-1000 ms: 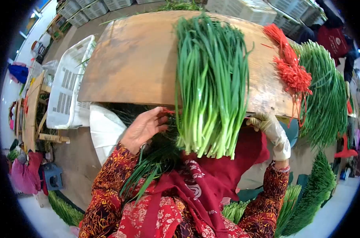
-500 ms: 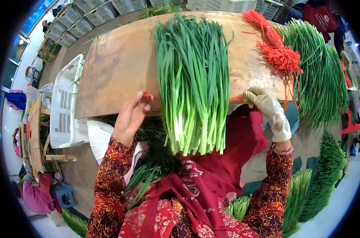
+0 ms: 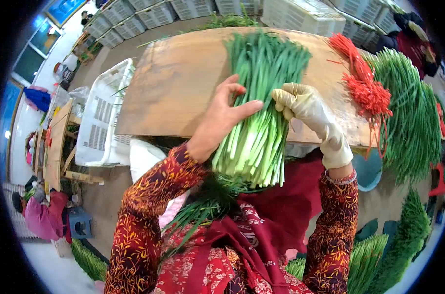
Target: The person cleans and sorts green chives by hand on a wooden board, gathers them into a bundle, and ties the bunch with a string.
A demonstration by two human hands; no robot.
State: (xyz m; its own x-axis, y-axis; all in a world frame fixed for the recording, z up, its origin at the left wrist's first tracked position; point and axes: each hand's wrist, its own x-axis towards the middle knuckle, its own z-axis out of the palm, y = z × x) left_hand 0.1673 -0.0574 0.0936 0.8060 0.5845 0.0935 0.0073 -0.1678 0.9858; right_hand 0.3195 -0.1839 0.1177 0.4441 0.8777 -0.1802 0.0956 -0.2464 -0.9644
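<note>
A thick bundle of green chives (image 3: 261, 68) lies lengthwise over the table's near edge, its pale cut stems toward me. My left hand (image 3: 222, 110), bare, reaches across the bundle's left side, thumb and fingers apart, the thumb lying on the leaves. A speck of red shows at its fingertips. On the bundle's right side, my right hand (image 3: 306, 108) in a pale rubber glove is closed in a pinch. The red tie it held a moment ago is mostly hidden by the fingers now.
The wooden table (image 3: 168, 93) holds a heap of red ties (image 3: 364, 88) and more chives (image 3: 408, 112) at right. A white plastic crate (image 3: 97, 117) stands to the left. Stacked crates (image 3: 159, 17) line the back, and a blue bucket (image 3: 369, 171) sits below the table's right side.
Both hands have come up from the bundle's sides and drawn together over it. My left hand has moved right and its fingers have spread. The view has shifted, moving the scene right.
</note>
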